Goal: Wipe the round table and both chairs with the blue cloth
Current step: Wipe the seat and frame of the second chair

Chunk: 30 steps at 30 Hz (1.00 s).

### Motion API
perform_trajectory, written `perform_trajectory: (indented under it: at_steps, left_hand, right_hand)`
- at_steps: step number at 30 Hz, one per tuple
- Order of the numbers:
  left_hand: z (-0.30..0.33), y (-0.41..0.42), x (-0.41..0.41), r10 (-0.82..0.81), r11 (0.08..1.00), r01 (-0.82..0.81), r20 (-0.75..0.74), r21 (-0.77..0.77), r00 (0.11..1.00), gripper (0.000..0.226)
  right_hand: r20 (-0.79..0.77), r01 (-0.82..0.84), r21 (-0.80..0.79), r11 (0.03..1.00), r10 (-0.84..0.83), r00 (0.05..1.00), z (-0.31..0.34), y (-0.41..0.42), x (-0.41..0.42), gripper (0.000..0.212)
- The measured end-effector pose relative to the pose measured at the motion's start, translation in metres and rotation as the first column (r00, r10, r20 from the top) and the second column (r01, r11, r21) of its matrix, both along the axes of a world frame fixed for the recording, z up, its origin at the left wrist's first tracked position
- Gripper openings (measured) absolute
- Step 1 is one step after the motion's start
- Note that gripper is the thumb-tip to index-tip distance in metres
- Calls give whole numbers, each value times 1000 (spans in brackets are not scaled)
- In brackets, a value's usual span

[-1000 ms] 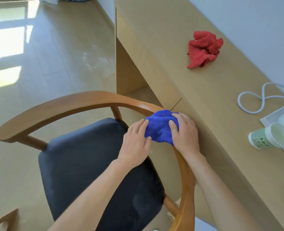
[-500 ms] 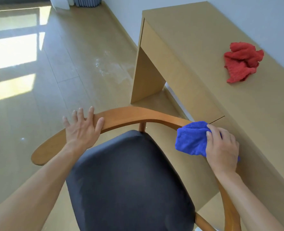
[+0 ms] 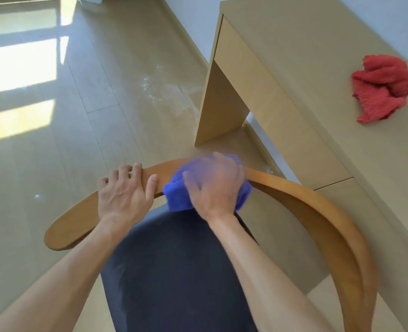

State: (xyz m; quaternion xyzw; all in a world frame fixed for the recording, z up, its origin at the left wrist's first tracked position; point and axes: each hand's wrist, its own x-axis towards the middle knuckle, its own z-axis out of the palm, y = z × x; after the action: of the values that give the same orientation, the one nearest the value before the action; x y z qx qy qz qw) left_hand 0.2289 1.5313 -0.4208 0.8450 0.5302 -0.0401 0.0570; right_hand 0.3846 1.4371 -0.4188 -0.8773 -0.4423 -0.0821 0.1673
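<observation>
A wooden chair with a curved backrest rail [image 3: 317,207] and a dark seat cushion [image 3: 179,271] stands below me. My right hand [image 3: 213,185], blurred by motion, holds the bunched blue cloth [image 3: 177,196] against the middle of the rail. My left hand [image 3: 124,192] grips the rail just left of the cloth, fingers over the far edge and thumb on the near side. The round table is not in view.
A light wooden desk [image 3: 294,75] stands close on the right of the chair, with a crumpled red cloth [image 3: 384,87] on its top. Pale wood floor [image 3: 78,104] with sunlit patches stretches to the left and beyond.
My right hand has slid the blue cloth leftward along the rail, from its right part to the middle. My left hand has shifted right along the rail and curled onto it.
</observation>
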Motion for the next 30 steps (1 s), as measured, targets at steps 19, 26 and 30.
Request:
perform_trajectory:
  at_steps: [19, 26, 30]
  left_hand:
    - [7, -2, -2, 6, 1000, -6, 6, -27, 1000, 65]
    - [2, 2, -4, -8, 1000, 9, 19, -21, 1000, 63]
    - [5, 2, -6, 9, 998, -6, 49, -58, 999, 71]
  right_hand:
    - [56, 274, -199, 941, -268, 962, 13, -24, 82, 44]
    - [-25, 291, -151, 945, -298, 954, 10, 30, 33, 41]
    - [-10, 130, -202, 971, -135, 991, 14, 52, 3, 42]
